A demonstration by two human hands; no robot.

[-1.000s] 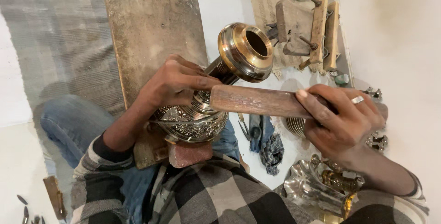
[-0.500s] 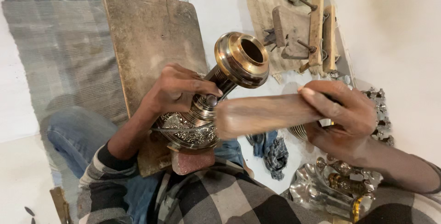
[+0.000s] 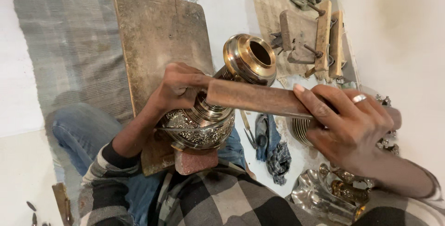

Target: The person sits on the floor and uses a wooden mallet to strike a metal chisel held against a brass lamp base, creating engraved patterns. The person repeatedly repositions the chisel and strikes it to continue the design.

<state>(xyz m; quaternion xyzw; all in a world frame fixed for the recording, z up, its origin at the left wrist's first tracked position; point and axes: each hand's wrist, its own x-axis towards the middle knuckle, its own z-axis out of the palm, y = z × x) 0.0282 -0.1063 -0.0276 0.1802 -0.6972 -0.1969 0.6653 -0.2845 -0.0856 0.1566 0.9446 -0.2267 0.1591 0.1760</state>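
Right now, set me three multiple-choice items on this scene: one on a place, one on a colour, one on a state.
1. Where does the engraved metal vase rest?
A. on the person's lap, over a wooden board
B. on the grey mat
C. on a shelf

2. What colour is the vase's mouth rim?
A. blue
B. brassy gold
C. black

3. What does the right hand do?
A. lies flat on the floor
B. hangs free
C. grips a flat wooden bar

Answers:
1 A: the vase lies over the wooden board at the knees.
2 B: the rim shines gold.
3 C: its fingers wrap the wooden bar, while the left hand holds the vase's neck.
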